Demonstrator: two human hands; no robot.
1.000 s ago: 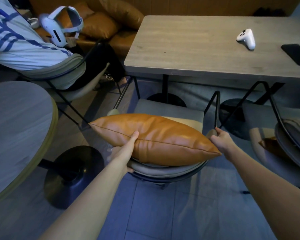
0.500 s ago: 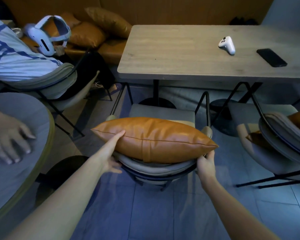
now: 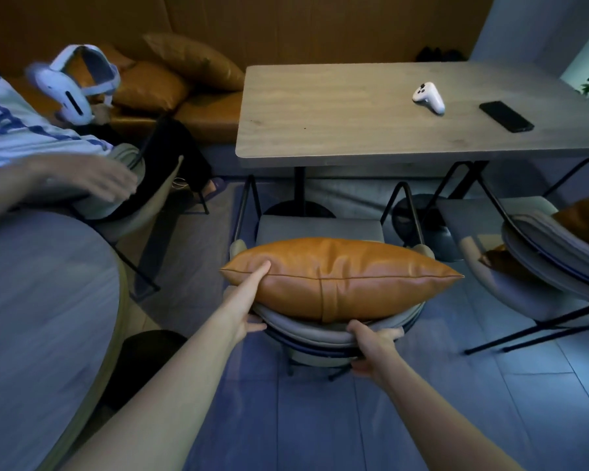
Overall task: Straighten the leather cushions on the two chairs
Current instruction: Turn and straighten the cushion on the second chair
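Observation:
A tan leather cushion (image 3: 347, 277) lies level along the top of the grey backrest of the near chair (image 3: 320, 229), which faces the table. My left hand (image 3: 249, 300) grips the cushion's left end, thumb on top and fingers under it. My right hand (image 3: 371, 348) holds the padded backrest rim below the cushion's right half. A second grey chair (image 3: 538, 253) stands to the right, with another tan cushion (image 3: 585, 222) sticking out behind its backrest at the frame edge.
A wooden table (image 3: 354, 124) carries a white controller (image 3: 429, 97) and a black phone (image 3: 505, 116). A round table (image 3: 41, 317) fills the left. A seated person in a striped shirt (image 3: 17, 130) with a white headset (image 3: 72, 86) reaches a hand out. More tan cushions (image 3: 170, 76) lie on the bench.
My right hand has moved from the chair's right armrest down to the backrest rim. The cushion has settled level. The seated person's hand has swung in from the round table.

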